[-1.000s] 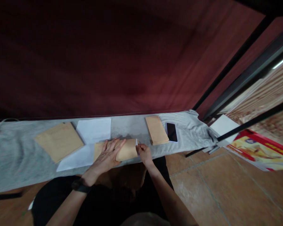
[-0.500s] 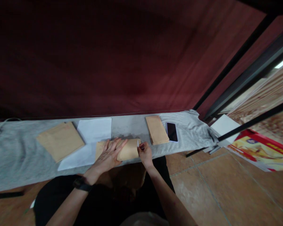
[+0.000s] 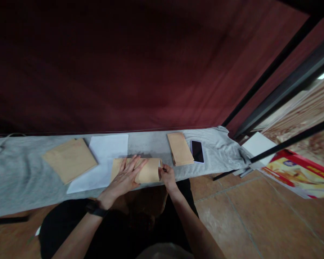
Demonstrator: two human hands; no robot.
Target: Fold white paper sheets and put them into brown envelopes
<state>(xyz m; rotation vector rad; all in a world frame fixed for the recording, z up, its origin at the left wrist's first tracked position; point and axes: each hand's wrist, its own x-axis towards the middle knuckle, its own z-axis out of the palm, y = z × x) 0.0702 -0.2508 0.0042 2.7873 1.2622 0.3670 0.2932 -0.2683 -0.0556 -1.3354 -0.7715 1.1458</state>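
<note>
A brown paper envelope lies lengthwise along the front of a cloth-covered bench, with its right end gaping a little. My left hand presses flat on the envelope's left half, fingers spread. At the gaping right end, my right hand is closed, thumb and fingers pinching the paper edge. A small dark spot shows between those fingers, too small to tell what it is. White paper sheets lie partly under the envelope's left end. To the right rests a small stack of brown envelopes.
More brown envelopes are piled on the left, overlapping the white sheets. A phone lies by the right stack. Grey cloth covers the narrow bench. A dark red curtain hangs behind, and a red-and-yellow box stands at right.
The envelope's right end gapes wider, and my right hand has shifted slightly right with the edge. My left hand stays flat on the paper.
</note>
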